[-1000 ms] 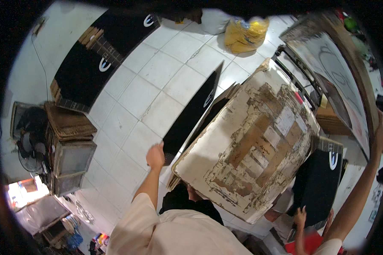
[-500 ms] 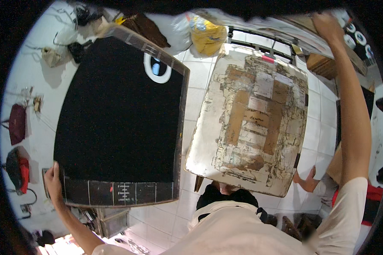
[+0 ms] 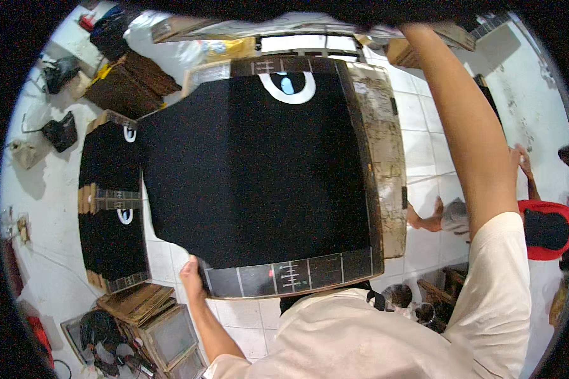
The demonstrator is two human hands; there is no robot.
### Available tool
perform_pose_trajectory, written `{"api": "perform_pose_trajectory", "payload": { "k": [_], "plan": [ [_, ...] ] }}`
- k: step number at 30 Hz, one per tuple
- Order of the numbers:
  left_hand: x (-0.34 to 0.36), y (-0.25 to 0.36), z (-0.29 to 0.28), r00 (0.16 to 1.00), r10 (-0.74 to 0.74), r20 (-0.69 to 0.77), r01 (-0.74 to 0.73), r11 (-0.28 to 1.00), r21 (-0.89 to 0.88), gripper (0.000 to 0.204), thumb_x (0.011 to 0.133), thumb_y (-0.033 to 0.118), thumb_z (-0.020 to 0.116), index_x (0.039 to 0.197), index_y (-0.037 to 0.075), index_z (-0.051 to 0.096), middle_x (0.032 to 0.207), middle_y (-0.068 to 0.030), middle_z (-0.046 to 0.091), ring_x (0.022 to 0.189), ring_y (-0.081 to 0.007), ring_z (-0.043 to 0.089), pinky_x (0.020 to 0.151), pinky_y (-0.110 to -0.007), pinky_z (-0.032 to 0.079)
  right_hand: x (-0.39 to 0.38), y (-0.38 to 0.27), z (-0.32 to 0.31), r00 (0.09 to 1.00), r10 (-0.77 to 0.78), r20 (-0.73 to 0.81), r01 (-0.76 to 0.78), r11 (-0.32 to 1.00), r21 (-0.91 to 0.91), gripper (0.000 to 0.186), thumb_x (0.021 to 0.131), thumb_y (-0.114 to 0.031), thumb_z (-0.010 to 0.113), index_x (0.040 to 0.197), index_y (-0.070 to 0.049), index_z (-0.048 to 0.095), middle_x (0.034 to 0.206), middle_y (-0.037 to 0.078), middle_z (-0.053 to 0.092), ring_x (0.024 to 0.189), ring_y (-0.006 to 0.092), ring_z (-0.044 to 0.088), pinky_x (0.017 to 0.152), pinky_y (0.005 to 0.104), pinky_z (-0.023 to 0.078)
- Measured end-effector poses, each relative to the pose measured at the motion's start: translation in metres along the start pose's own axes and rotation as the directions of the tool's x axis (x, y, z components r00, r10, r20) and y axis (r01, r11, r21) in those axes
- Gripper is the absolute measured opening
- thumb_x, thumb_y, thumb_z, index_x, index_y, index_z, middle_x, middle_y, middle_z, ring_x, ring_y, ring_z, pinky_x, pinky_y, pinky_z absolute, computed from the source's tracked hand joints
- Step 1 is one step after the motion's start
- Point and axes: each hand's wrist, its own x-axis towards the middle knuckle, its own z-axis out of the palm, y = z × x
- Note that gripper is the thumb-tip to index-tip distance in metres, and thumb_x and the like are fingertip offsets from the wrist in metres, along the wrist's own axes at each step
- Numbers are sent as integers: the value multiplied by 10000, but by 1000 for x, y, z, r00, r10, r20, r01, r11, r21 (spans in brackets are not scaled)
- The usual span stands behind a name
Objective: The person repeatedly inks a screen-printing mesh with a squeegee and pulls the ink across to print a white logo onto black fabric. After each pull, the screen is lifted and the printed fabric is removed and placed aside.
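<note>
1. As we look down from the head view, our left hand (image 3: 193, 278) grips the near left corner of a large black board (image 3: 253, 177), fingers wrapped under its edge with the thumb on top.
2. The black board lies flat over a worn cardboard panel (image 3: 385, 158), whose peeling brown surface shows only as a strip along the right side and a sliver at the top left.
3. Near the far edge the black board carries a white oval mark with a blue centre (image 3: 288, 87), and a band of grey segments runs along its near edge.
4. Our right arm (image 3: 471, 158) stretches up past the right side of the cardboard panel; the right hand is lost at the top rim, so we cannot tell how its fingers are set.
5. To the left, a stack of similar black boards (image 3: 110, 208) rests on the white tiled floor (image 3: 423, 151).
6. Below that stack stand wooden frames (image 3: 161, 328).
7. At the right, another person's hand (image 3: 525, 161) and a red garment (image 3: 547, 227) show near the rim.
</note>
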Motion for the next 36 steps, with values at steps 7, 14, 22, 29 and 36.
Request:
{"api": "perform_pose_trajectory", "payload": {
  "k": [7,14,22,29,36],
  "plan": [
    [10,-35,103,965,-92,245,75,994,77,443,1068,319,685,722,68,569,727,51,526,698,-75,414,601,-314,373,8,2,3,1000,-22,9,21,999,28,509,948,-535,544,972,-95,799,1035,211,783,1030,412,740,913,521,570],
    [24,21,99,874,45,485,-325,795,512,602,787,361,936,1084,-57,621,975,-269,748,910,-409,739,816,-472,567,23,-4,-1,1000,-22,-13,22,999,49,524,936,-509,538,987,-59,801,1080,240,773,1052,419,736,944,514,570],
    [1,42,116,905,-147,399,-137,788,601,606,795,363,926,1108,-53,617,1024,-297,750,970,-436,746,849,-473,571,47,-4,0,997,-45,69,38,995,96,503,927,-486,547,943,-52,801,1055,260,765,1038,431,728,952,498,552],
    [11,51,115,896,-191,402,-141,735,663,682,783,435,927,1118,-65,607,1071,-336,737,1023,-491,725,877,-514,566,60,-8,-4,998,-53,24,52,997,56,537,936,-509,559,954,-21,783,1020,279,754,1003,441,724,915,504,544],
    [22,48,114,881,-228,416,-161,682,714,714,766,462,933,1128,-71,627,1091,-333,738,1041,-490,725,908,-515,572,71,-13,-8,999,-4,34,3,1000,18,540,944,-513,558,931,-17,772,979,273,751,959,433,725,873,503,533]
  ]
}}
